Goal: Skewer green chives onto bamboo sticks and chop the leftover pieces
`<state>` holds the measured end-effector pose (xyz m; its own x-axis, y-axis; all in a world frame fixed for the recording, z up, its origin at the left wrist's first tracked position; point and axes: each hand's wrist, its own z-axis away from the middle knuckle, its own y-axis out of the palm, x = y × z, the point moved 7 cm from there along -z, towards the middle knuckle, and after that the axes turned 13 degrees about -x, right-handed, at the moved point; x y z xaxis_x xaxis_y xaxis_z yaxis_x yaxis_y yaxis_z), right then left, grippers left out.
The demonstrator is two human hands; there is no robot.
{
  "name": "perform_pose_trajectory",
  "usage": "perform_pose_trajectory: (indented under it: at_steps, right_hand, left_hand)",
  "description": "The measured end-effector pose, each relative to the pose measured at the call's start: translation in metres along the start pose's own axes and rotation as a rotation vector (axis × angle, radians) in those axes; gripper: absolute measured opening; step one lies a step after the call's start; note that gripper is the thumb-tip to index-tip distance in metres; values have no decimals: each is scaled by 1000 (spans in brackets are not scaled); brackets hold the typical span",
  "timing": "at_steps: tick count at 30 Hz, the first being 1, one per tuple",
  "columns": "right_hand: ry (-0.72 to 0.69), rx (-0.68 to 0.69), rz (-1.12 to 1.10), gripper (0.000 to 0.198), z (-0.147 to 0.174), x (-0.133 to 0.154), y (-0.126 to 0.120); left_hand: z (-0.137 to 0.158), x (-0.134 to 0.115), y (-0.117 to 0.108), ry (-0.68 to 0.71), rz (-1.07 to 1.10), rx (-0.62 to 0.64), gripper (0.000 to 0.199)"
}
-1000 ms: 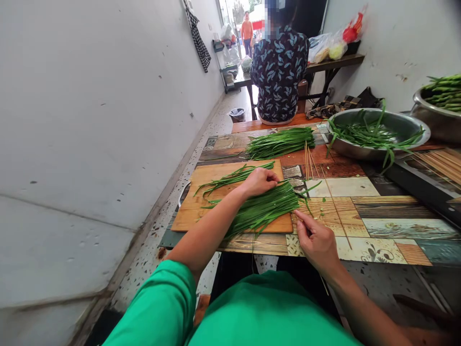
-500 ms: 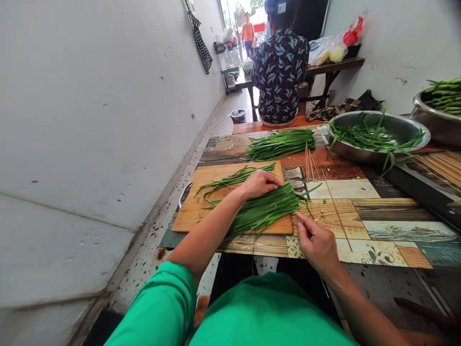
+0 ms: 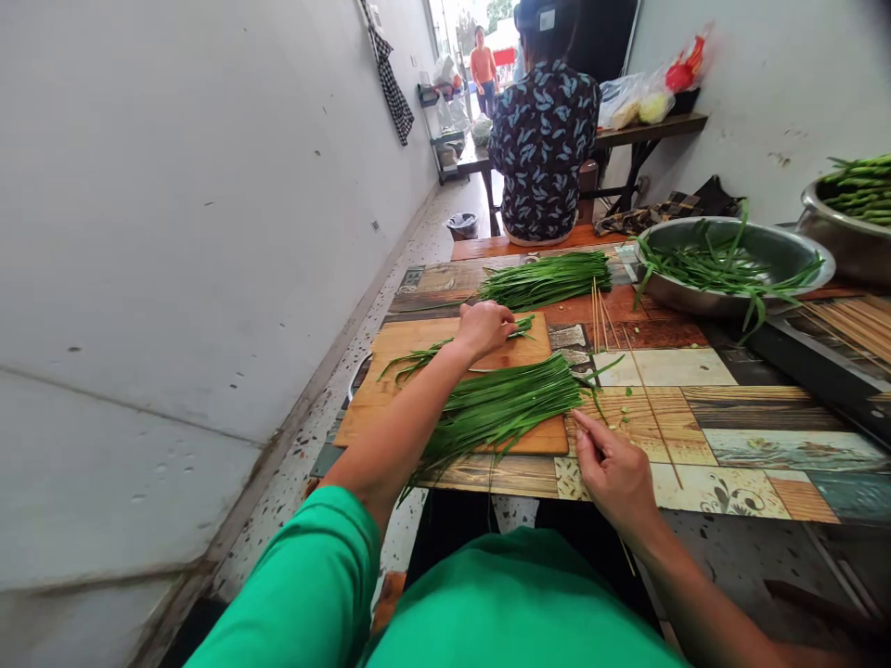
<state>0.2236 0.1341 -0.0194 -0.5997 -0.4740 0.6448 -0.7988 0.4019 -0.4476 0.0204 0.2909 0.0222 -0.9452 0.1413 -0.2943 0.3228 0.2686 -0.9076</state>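
Observation:
A wide bunch of garlic chives (image 3: 511, 401) lies across the wooden cutting board (image 3: 362, 413), its cut ends to the right. Behind it on the board is a smaller strand group of garlic chives (image 3: 418, 358). My left hand (image 3: 485, 328) is over this smaller group, fingers bent and closed on the stalks near their right end; the fingertips are partly hidden. My right hand (image 3: 616, 468) is closed at the table's front edge, its index fingertip by the wide bunch's cut ends. A thin bamboo skewer (image 3: 628, 557) shows below that hand, mostly hidden by it.
Another chive bunch (image 3: 547, 278) lies beyond the board, with loose skewers (image 3: 654, 408) to the right. A metal bowl (image 3: 730, 295) of chives, a pot (image 3: 828, 232) of green stalks and a black tray (image 3: 800, 371) stand at right. A person (image 3: 543, 153) sits ahead, back turned.
My left hand has left the wide bunch's upper edge and moved back and slightly left to the smaller chives. My right hand stays nearly still.

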Motion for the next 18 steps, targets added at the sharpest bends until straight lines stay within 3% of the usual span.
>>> perform_pose_trajectory:
  at_steps: [4,9,11,14,18]
  right_hand:
    - [12,-15,-34,27,2,2,-5]
    - [-112,-23,-40,26,-2,15,-9]
    - [-121,-17,-46,25,-5,15,-9]
    - [-36,37,-109,25,-10,8,-4]
    - [62,108,-178,29,-13,5,2]
  left_hand:
    - [18,-23,3,64,406,171,37]
    - [55,-46,3,-70,910,662,55]
    - [59,-52,-4,-92,1024,679,54]
    - [58,-52,-11,-94,1058,587,52]
    - [62,-51,-4,-132,1059,614,53]
